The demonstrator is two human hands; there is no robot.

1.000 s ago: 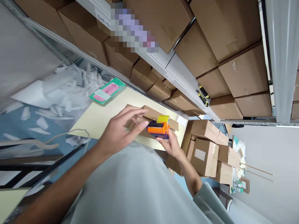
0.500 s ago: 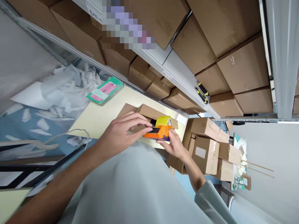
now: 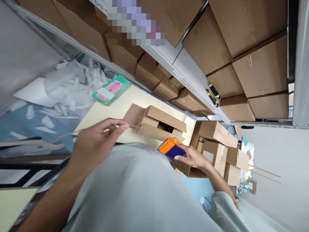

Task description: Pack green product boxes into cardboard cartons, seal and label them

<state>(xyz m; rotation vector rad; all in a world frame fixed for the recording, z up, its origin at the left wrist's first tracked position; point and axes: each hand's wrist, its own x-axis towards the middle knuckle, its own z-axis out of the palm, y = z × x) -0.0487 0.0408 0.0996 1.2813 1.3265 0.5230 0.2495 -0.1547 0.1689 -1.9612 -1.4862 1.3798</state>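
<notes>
In the head view, my right hand point(image 3: 191, 156) grips an orange and dark blue tape dispenser point(image 3: 172, 149), tilted just in front of an open cardboard box point(image 3: 154, 132). A sliver of its yellow roll shows behind the orange top. Thumb and forefinger of my left hand point(image 3: 102, 135) are pinched together at the box's left side. From them a thin see-through strip of tape point(image 3: 133, 125) runs toward the box; where it ends I cannot make out. The box lies on the pale yellow table point(image 3: 108, 113) with its flaps raised and a dark gap between them.
A green box with a pink picture point(image 3: 112, 90) lies at the table's far left. Two yellow-black utility knives point(image 3: 212, 95) rest on the shelf point(image 3: 190, 75), among cartons. Stacked cartons point(image 3: 211, 154) stand to the right. White paper scraps point(image 3: 77, 80) pile up on the left.
My left hand has moved left, away from the dispenser, with the strip between its fingers. My right hand has shifted right and toward me, turning the dispenser so its dark blue side shows.
</notes>
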